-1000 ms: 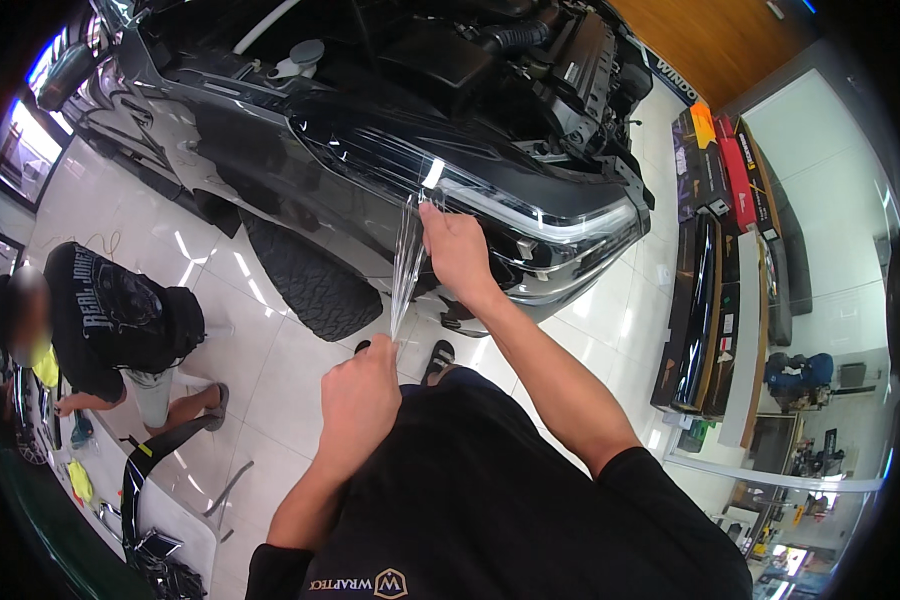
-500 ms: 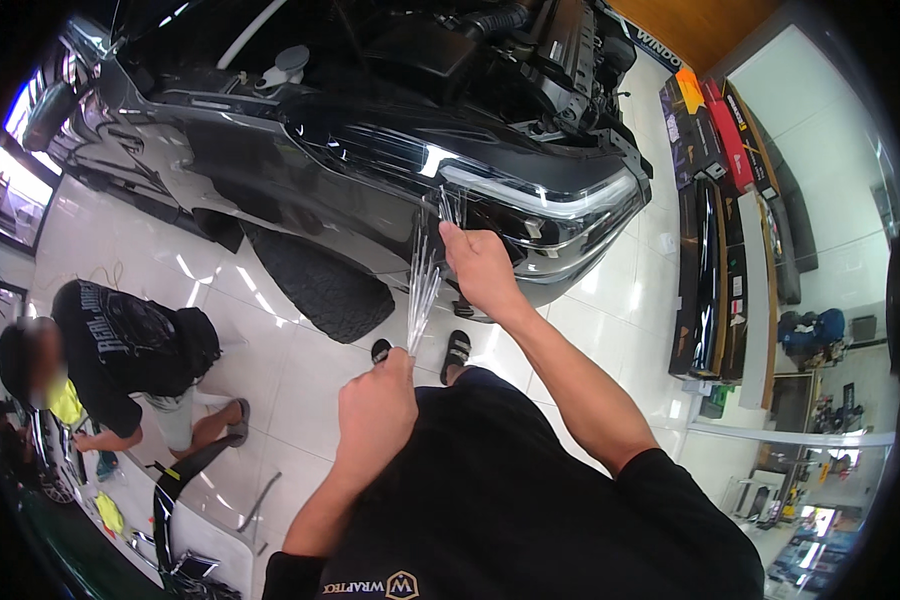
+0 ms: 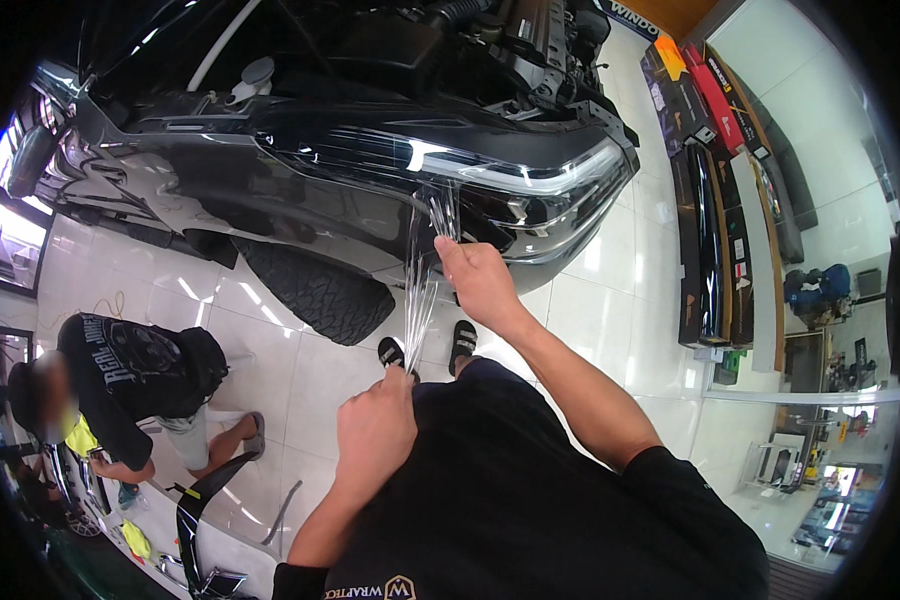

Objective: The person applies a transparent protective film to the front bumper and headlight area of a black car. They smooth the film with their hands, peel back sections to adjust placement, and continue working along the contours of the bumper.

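Thin clear plastic film (image 3: 419, 315) hangs in stretched, gathered creases between the car's front corner and my hands. My left hand (image 3: 377, 425), low in front of my body, is closed on the lower end of one strand. Higher up and to the right, my right hand (image 3: 482, 288) pinches a second gathered part of it just below the headlight (image 3: 545, 182). The film's upper ends reach the dark fender (image 3: 320, 205) beside the headlight. Exactly where it is stuck is hard to make out.
The car's engine bay (image 3: 420, 50) lies exposed beyond the fender, with a front tyre (image 3: 315, 290) below. At left, a person in a black shirt (image 3: 135, 365) bends over a table holding dark trim pieces (image 3: 192, 520). Long boxes (image 3: 705, 250) stand on the right.
My head view has shifted slightly. My right hand has come a little lower, and the film by it shows a longer stretch. Both hands keep their hold. The person at left has moved slightly.
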`<state>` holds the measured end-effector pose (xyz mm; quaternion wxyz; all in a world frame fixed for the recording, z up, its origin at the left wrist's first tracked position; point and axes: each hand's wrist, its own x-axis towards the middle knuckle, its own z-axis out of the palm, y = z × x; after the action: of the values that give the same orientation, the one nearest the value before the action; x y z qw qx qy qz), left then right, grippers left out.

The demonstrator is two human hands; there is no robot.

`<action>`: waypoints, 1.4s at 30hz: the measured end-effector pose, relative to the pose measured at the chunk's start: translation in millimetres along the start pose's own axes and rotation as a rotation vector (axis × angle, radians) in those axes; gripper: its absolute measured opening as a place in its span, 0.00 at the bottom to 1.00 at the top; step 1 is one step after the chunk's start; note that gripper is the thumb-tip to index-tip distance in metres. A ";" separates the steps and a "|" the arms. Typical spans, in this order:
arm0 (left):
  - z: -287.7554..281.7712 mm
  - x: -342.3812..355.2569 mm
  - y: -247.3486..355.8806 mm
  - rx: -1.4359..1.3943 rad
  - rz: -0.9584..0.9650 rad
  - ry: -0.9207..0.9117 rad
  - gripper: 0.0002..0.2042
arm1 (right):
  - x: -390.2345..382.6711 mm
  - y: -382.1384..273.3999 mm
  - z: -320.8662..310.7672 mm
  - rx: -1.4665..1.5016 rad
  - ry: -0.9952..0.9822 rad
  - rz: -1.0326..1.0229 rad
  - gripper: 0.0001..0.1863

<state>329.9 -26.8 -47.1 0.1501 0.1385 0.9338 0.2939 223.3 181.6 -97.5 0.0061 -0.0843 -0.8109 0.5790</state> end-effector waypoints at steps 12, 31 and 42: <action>-12.1 55.2 -73.7 -0.595 0.025 -0.406 0.20 | -11.1 -0.1 6.8 0.030 0.062 0.023 0.33; -48.6 240.9 99.4 0.915 0.521 0.133 0.23 | -1.5 -29.8 22.9 -0.381 0.153 -0.162 0.29; -63.7 261.2 76.0 0.714 0.705 -0.028 0.17 | 6.2 -23.8 12.9 -0.298 0.074 -0.241 0.31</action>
<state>80.4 91.3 -4.3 -0.0025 0.4922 0.8704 -0.0129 212.7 162.9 -79.9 0.0929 -0.0077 -0.8912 0.4440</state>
